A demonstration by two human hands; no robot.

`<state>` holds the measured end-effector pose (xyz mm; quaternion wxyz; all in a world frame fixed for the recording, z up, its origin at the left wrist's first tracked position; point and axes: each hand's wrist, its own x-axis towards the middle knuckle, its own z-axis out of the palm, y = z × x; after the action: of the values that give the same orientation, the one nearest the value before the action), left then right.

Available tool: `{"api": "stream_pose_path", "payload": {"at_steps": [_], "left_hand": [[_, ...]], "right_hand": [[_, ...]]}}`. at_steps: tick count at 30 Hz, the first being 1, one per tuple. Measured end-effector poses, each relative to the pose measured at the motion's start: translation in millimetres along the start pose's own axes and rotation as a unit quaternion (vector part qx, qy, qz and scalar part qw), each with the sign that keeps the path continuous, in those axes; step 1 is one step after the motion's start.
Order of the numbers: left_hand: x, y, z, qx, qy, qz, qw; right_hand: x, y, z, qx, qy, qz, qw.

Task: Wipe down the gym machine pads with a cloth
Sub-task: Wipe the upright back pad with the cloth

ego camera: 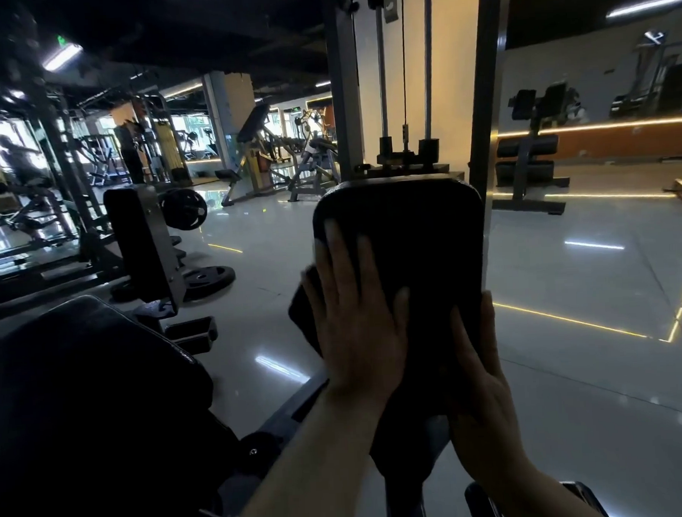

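Observation:
An upright black machine pad (pixel 421 238) stands in front of me at centre. My left hand (pixel 354 317) lies flat with straight fingers on the pad's left side, pressing a dark cloth (pixel 305 315) that sticks out past the pad's left edge. My right hand (pixel 480 385) rests on the pad's lower right edge, fingers straight along it.
A large black padded seat (pixel 85 390) fills the lower left. Behind the pad rise the weight-stack frame and guide rods (pixel 404 97). Another padded machine with weight plates (pixel 206 279) stands at left. A bench rack (pixel 527 157) is at right on the glossy floor. A person stands far left.

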<state>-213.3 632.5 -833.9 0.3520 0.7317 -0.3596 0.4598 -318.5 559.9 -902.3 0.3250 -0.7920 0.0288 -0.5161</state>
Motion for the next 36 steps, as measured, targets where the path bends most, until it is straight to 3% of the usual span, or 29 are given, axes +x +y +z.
{"api": "stream_pose_path", "payload": {"at_steps": [5,13,17,21,23,25,32,36], "left_hand": [[28,5,3,-0.013,0.060,-0.081,0.995],[-96,-1,33,0.042,-0.011,-0.042,0.998],[-38,4,14,-0.013,0.005,-0.048,0.999],[72,7,-19,-0.154,0.040,-0.122,0.980],[94,4,-25,-0.186,0.036,-0.122,0.974],[84,2,-23,-0.173,0.055,-0.098,0.979],[-20,6,11,-0.080,0.033,-0.142,0.986],[-17,9,6,-0.081,0.030,-0.117,0.989]], "right_hand": [[0,-2,1,-0.045,0.010,0.002,0.999],[-2,0,6,-0.083,0.025,-0.002,0.996],[0,-4,2,-0.097,0.020,-0.014,0.995],[1,-7,1,-0.105,0.010,-0.015,0.994],[1,-9,2,-0.098,0.007,-0.005,0.995],[0,-13,4,-0.088,0.006,0.012,0.996],[-1,-17,6,-0.066,0.017,0.031,0.997],[-2,-17,3,-0.060,0.004,0.036,0.998]]}}
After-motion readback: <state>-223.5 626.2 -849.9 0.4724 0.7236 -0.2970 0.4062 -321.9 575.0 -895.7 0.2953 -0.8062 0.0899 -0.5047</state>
